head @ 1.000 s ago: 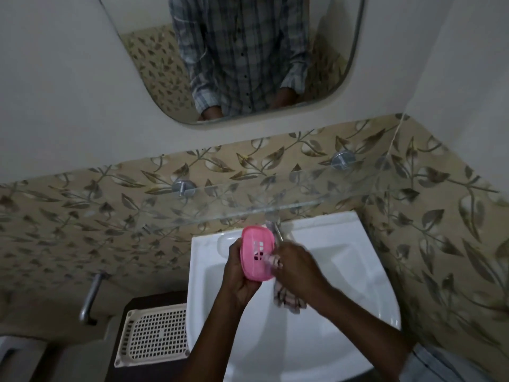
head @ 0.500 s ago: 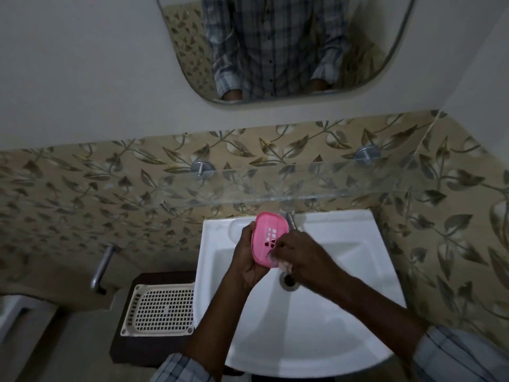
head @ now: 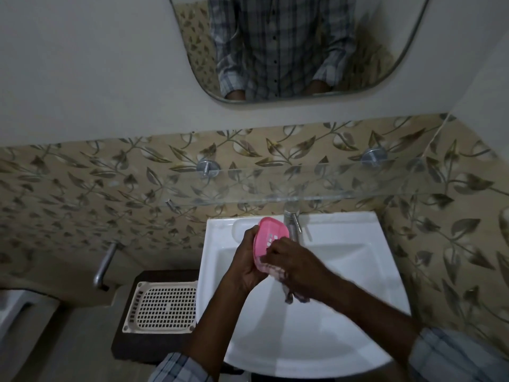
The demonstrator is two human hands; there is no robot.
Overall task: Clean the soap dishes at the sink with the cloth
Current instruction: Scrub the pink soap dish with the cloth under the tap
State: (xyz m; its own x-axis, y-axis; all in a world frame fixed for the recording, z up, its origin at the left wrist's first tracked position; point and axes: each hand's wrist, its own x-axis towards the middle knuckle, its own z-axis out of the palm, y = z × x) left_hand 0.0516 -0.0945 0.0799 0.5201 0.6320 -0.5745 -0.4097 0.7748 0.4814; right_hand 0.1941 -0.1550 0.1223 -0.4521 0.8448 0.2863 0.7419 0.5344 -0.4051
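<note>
- Head view: pink soap dish (head: 271, 232) is up over the white sink (head: 344, 271), tilted on edge with its slotted face toward the camera, just in front of the tap (head: 293, 220).
- Left hand (head: 248, 266) has its grip clamped on the dish's left side, fingers curled round the rim.
- Right hand (head: 294, 263) has its grip bunched tight on the checked cloth (head: 296, 295) and presses it against the lower part of the dish. A loose end of the cloth hangs down below the hand over the basin.
- Both hands are a bit blurry, so I can't make out the exact finger placement.
- Glass shelf (head: 303, 183) runs along the leaf-pattern tiles above the sink, and the mirror (head: 275, 51) higher up shows a checked shirt.
- Left of the sink there's a cream perforated tray (head: 162, 307) sitting on a dark stand (head: 154, 346), touching the sink's edge, and a metal handle (head: 104, 266) on the wall nearby.
</note>
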